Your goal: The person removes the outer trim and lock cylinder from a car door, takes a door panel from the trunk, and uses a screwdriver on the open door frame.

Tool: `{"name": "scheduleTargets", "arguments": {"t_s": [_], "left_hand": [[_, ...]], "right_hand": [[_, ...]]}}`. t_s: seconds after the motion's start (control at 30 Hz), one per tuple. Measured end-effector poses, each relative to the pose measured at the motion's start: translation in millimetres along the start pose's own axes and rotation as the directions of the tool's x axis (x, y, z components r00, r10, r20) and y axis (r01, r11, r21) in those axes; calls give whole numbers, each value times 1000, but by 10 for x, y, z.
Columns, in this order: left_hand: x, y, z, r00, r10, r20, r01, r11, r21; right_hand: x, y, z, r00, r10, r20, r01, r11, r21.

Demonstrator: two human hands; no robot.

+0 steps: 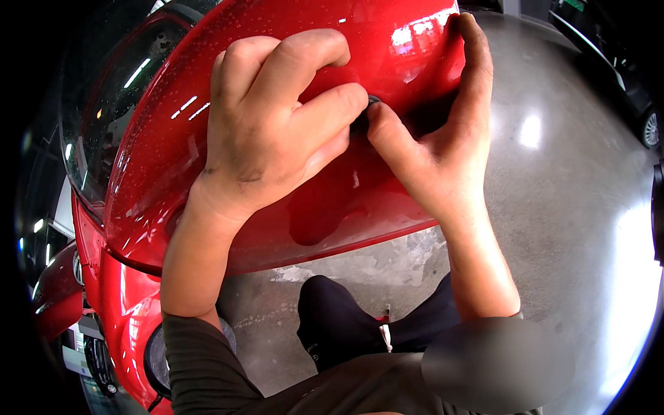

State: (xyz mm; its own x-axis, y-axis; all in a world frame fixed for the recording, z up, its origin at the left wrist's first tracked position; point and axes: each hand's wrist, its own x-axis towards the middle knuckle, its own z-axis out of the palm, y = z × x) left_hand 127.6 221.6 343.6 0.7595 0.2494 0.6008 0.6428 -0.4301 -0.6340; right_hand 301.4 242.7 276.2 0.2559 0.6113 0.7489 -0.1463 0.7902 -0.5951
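In front of me is a glossy red car body panel with a rounded lower edge. My left hand is over it, its upper fingers curled and the lower ones drawn together in a pinch. At their tips is a small dark part, mostly hidden by the fingers. From the other side, the thumb of my right hand presses against that part. The right index finger bends over to the panel's right-hand edge; the other right fingers are hidden behind it. A dark smudge marks the back of my left hand near the wrist.
Wet car glass adjoins the panel at left. Below are a red fender and a round light. Shiny concrete floor spreads to the right, with a dark car at far right. My legs show underneath.
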Motion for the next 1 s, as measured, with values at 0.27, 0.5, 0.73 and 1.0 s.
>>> {"name": "scheduleTargets", "arguments": {"t_s": [0.27, 0.5, 0.73, 1.0], "left_hand": [[-91, -41, 10, 998, 19, -60, -22, 999, -39], [-150, -74, 90, 992, 52, -111, -56, 998, -34], [-342, 215, 46, 997, 36, -67, -26, 989, 147], [-726, 638, 120, 982, -189, 10, 177, 937, 301]], "right_hand": [[5, -45, 44, 1000, 1, -3, -1, 996, -88], [-28, 243, 261, 977, -190, -97, 145, 924, -353], [-63, 89, 20, 1000, 6, -23, -7, 1000, -28], [-54, 361, -175, 979, -99, 181, 87, 993, 73]]}}
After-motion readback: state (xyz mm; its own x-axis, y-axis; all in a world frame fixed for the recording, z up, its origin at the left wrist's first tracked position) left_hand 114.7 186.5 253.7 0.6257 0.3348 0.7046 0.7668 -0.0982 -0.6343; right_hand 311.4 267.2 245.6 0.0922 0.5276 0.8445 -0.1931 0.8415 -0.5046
